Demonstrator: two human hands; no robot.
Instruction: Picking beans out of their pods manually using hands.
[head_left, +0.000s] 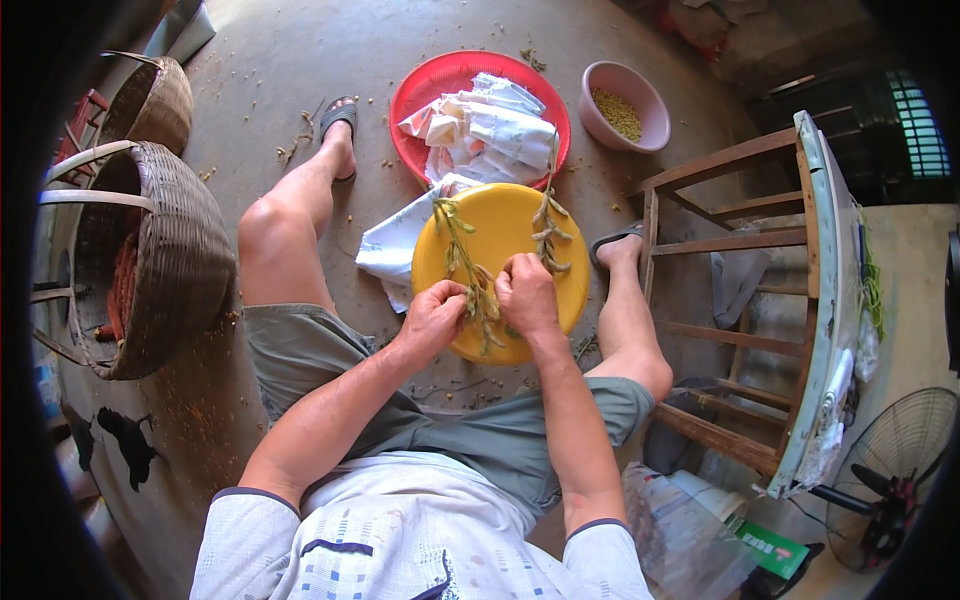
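Over a round yellow plastic surface (495, 225), my left hand (437, 315) pinches a bean plant stem hung with green and brownish pods (465, 247). Close beside it on the right, my right hand (527, 289) has its fingers curled at the same bunch of pods; its fingertips are partly hidden. A second stem with dry brown pods (551, 232) lies past the right hand, on the yellow surface's right side, its thin end reaching up over a red basket. White printed cloth (394, 244) shows at the yellow surface's left edge.
A red plastic basket (409, 82) holding crumpled cloth stands beyond, with a pink bowl (658, 112) of yellow beans to its right. Wicker baskets (184, 255) stand left. On the right are a wooden-framed table on its side (727, 244) and a fan (892, 480). Loose beans dot the floor.
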